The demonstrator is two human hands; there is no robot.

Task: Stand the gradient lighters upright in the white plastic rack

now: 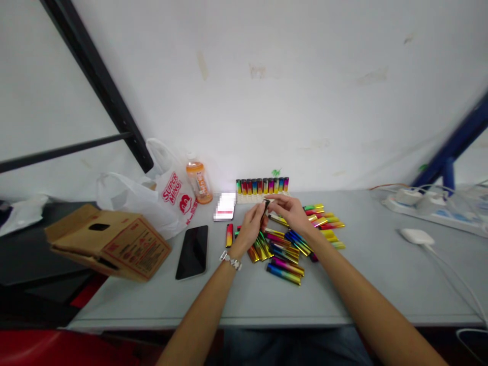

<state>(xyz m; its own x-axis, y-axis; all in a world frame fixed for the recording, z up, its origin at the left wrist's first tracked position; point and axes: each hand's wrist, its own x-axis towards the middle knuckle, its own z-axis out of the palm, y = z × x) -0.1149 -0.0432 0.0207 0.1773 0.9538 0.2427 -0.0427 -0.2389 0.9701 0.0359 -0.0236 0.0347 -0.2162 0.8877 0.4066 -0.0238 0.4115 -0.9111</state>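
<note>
Resting in the grasp of the left hand (249,226), a dark slim piece (265,209) is held tilted above the table (267,307), pinched between thumb and fingers. It is met near its upper end by the fingertips of the right hand (288,209), which is curled in from the other side; whether the piece is also gripped by that hand cannot be told, since the contact is small and partly hidden. A metal bracelet (231,261) is worn on the left wrist. Under and around the hands, a loose pile of shiny multicoloured lighters (284,252) is spread, many of them laid side by side, and a single red-and-yellow lighter (229,235) is set apart to the left. Just behind the hands, a row of dark-topped lighters (260,186) is stood upright along a pale holder (244,200) near the wall (305,76). Beside the row's left end, a small flat item (224,206) is seen with its face pixelated. Farther left are placed an orange bottle (199,183), a red-printed plastic bag (173,203), an opened cardboard box (129,244) and a black-screened phone (192,252). On the right, a white power strip (392,206) and a white charger (417,236) are seen.
</note>
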